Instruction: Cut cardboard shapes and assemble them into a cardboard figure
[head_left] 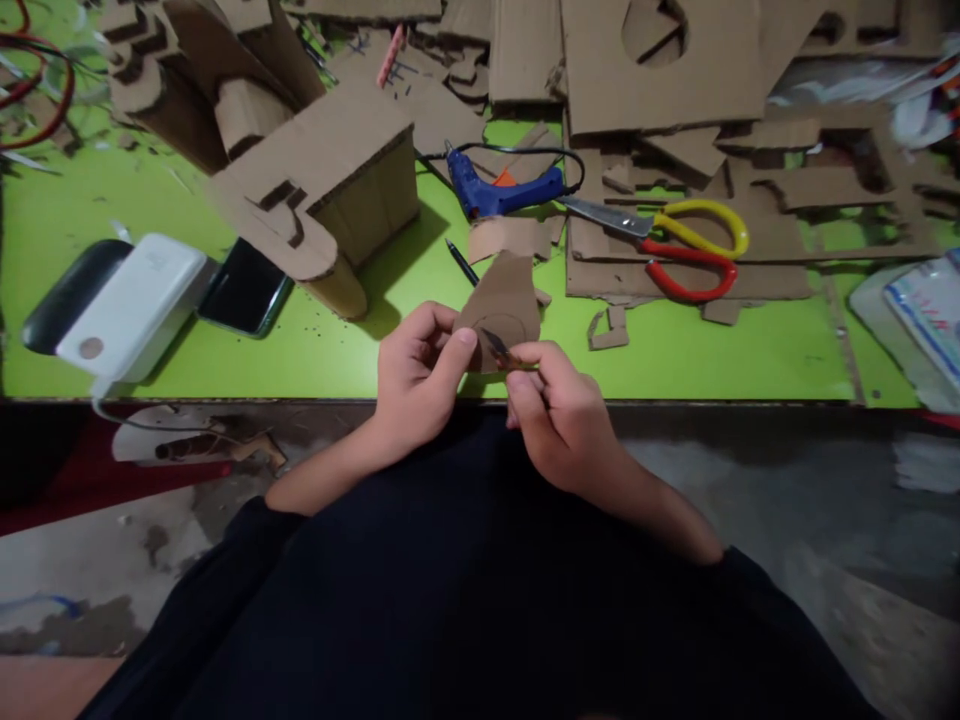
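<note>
At the front edge of the table (720,370), we find the cardboard piece (504,290) between the left hand (418,372) and the right hand (561,412), with the blade (495,345) in the right hand lying over its near part. Behind the piece, we locate the pen (461,263) to the left and, farther back, the glue gun (510,195). Right of the glue gun, the scissors (637,227) rest across the cardboard sheets (765,281). To the left, we note the cardboard structure (371,200); left of its near end lie the phone (249,290), then the power bank (139,310). At the far right, we place the plastic packet (926,320).
</note>
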